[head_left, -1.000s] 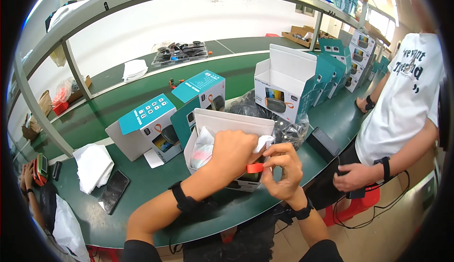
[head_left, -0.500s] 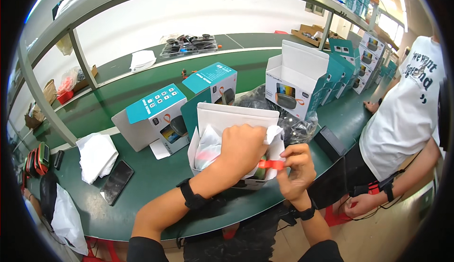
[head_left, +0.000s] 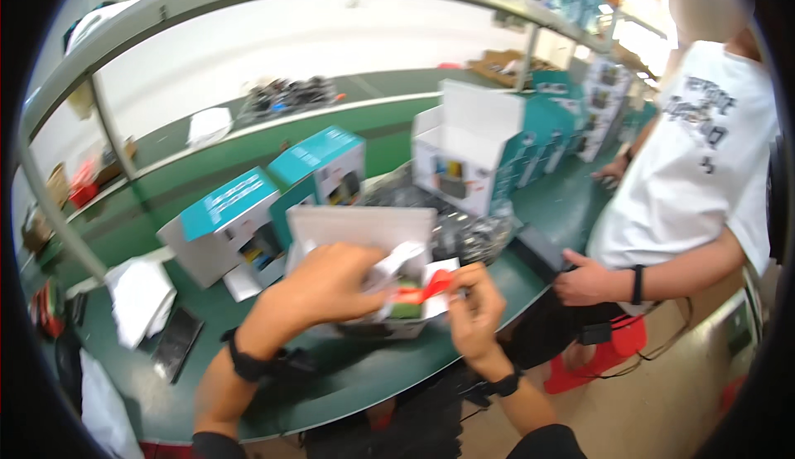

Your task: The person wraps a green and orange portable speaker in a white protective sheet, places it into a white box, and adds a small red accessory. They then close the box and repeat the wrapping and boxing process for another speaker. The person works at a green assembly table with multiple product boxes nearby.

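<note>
Since the earlier frames the whole view has swung and blurred, and the small orange-red strap (head_left: 429, 286) has been drawn a little further up and out of the open white cardboard box (head_left: 356, 225). That box is seen at the near edge of the green surface (head_left: 348, 376), about its middle. The left hand (head_left: 319, 285) is laid over the box opening, its fingers closed on crumpled white wrapping (head_left: 397, 258). The right hand (head_left: 474, 310) is held just beside the box's right side, with thumb and fingertips pinched on the strap; what the strap is fastened to inside the box cannot be told through the blur.

Behind the box, two closed teal-topped cartons (head_left: 217, 225) are set side by side, and a larger open white carton (head_left: 460, 157) is placed toward the right. A dark flat phone (head_left: 175, 343) and folded white cloth (head_left: 137, 300) lie near the left end. At the right edge another person in a white printed shirt (head_left: 704, 161) is standing, one hand (head_left: 584, 278) rested at the surface rim.
</note>
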`<state>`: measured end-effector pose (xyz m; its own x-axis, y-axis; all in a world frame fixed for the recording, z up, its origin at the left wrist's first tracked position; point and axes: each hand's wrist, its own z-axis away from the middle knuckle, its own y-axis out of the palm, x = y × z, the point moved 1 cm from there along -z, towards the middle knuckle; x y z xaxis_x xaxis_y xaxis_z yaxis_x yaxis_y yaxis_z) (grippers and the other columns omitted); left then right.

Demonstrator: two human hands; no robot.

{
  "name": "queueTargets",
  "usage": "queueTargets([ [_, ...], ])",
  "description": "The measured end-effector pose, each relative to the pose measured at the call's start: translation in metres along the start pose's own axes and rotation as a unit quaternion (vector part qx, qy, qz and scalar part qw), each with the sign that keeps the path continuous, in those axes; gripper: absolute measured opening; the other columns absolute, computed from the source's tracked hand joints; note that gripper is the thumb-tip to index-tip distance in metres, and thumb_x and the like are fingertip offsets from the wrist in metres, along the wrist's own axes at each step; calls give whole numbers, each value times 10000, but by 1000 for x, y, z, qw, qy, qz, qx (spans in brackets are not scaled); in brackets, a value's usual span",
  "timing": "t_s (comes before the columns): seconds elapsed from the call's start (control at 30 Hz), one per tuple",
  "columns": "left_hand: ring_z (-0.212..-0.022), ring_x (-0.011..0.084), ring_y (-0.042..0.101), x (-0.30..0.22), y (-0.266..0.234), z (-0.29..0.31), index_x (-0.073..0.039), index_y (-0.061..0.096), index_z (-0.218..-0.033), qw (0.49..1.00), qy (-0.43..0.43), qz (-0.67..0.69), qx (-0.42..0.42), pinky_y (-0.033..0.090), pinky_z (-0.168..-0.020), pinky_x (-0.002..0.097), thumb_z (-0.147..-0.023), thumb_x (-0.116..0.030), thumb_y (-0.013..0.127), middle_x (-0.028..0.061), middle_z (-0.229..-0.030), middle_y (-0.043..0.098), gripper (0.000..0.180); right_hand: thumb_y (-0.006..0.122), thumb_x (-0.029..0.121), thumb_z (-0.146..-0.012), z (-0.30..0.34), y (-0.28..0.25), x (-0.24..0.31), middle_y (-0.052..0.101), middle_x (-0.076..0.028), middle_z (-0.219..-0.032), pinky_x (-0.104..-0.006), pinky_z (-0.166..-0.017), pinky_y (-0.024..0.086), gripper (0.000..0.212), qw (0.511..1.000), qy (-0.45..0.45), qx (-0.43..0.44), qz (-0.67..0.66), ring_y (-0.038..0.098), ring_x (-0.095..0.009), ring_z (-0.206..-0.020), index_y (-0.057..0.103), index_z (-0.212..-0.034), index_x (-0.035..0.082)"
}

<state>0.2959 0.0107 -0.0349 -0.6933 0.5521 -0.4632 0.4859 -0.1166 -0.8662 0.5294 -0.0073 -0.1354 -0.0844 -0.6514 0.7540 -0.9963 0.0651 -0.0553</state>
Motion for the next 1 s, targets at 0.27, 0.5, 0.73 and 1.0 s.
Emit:
queueTargets([
  [0.27, -904, 235, 665, 32, -45, -17, -27, 680, -1237, 949, 2, 71, 307, 508, -835, 342, -805, -306, 805, 153, -1031, 733, 529, 529, -99, -900, -3, 8, -1, 537, -58, -996, -226, -617, 466, 117, 998, 22, 41, -46, 554, -78, -740, 576, -975, -22],
  [0.5, -985, 388, 694, 24, -16, -21, -25, 686, -1174, 958, 73, -107, 255, 549, -879, 452, -700, -443, 843, 201, -1082, 720, 651, 546, -72, -885, -2, 6, 4, 578, -75, -996, -238, -663, 473, 121, 998, 33, 41, -40, 584, -113, -810, 603, -975, -15],
  [0.73, -886, 407, 684, 25, 15, -5, 46, 605, -1134, 964, 159, -189, 101, 575, -755, 460, -641, -490, 866, 213, -1030, 663, 773, 633, -42, -841, -4, 13, 18, 626, -107, -1003, -315, -801, 518, 145, 993, -77, 79, 34, 649, -233, -901, 662, -975, 4],
  [1.0, -946, 454, 655, 26, -1, 32, 41, 573, -1143, 997, 67, -29, -34, 541, -798, 477, -592, -431, 909, 246, -992, 649, 800, 683, -39, -752, -31, 28, 40, 666, -124, -935, -350, -798, 528, 192, 993, -93, 50, 61, 670, -264, -869, 680, -935, 20],
])
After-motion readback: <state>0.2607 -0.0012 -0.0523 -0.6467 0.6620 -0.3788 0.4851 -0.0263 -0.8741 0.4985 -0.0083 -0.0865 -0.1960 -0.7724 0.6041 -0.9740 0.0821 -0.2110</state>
